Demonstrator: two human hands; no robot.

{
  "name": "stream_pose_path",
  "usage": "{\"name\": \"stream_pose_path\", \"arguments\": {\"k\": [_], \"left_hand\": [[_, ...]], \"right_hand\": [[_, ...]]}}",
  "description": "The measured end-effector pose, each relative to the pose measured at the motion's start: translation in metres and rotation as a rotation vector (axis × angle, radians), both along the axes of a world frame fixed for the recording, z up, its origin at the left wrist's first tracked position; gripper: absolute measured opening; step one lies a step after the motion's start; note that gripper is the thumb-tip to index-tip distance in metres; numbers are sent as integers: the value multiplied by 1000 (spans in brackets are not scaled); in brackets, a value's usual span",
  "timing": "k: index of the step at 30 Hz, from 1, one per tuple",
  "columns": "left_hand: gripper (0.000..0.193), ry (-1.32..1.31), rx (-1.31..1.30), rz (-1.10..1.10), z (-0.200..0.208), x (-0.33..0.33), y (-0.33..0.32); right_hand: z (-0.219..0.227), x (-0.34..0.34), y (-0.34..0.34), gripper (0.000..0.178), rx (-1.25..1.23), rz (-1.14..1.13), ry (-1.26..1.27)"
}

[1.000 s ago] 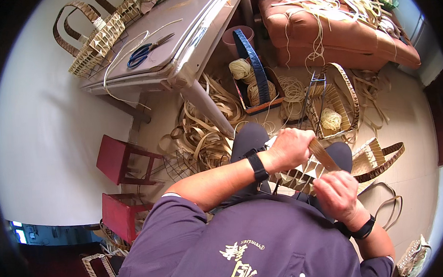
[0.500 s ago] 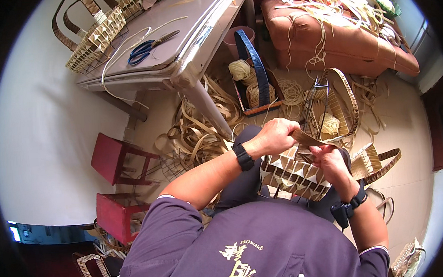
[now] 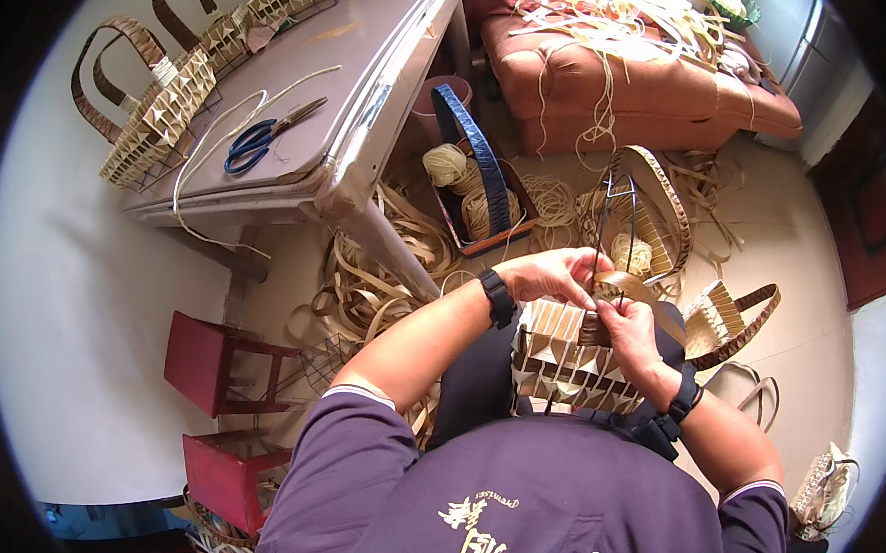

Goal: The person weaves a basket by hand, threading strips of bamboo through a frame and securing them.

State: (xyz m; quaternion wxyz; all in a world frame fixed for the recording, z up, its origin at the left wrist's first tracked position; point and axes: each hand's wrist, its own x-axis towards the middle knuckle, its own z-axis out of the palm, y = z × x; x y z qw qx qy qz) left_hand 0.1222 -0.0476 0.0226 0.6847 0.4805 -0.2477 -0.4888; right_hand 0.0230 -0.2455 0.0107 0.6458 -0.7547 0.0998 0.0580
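On my lap sits a woven basket (image 3: 557,356) with tan, white and brown strips over a dark wire frame; its thin wire handle rises between my hands. A brown flat strip (image 3: 632,287) loops by that handle, and part of it lies wound at the basket's rim. My left hand (image 3: 561,275) is closed, its fingertips pinching at the strip beside the wire. Just nearer to me, my right hand (image 3: 628,332) is closed too, thumb and fingers gripping the strip. The fingertips partly hide where strip and wire meet.
A table (image 3: 331,42) at far left bears blue-handled scissors (image 3: 273,137) and finished baskets (image 3: 159,111). Loose tan strips (image 3: 383,270) heap beneath it. A blue-handled basket (image 3: 483,174) holds cord balls. An orange sofa (image 3: 594,93) carries strips; red stools (image 3: 212,359) stand left.
My hands have come closer together, the left moving down toward the handle wire. The strip, stretched between them before, now loops round by the handle. The view has shifted slightly.
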Motion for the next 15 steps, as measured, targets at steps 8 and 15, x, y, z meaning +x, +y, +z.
{"name": "stream_pose_path", "arguments": {"k": [8, 15], "left_hand": [[28, 126, 70, 131, -13, -10, 6], [15, -235, 300, 530, -31, -9, 9]], "right_hand": [[-1, -6, -3, 26, 128, 28, 14], [0, -5, 2, 25, 105, 61, -36]]}}
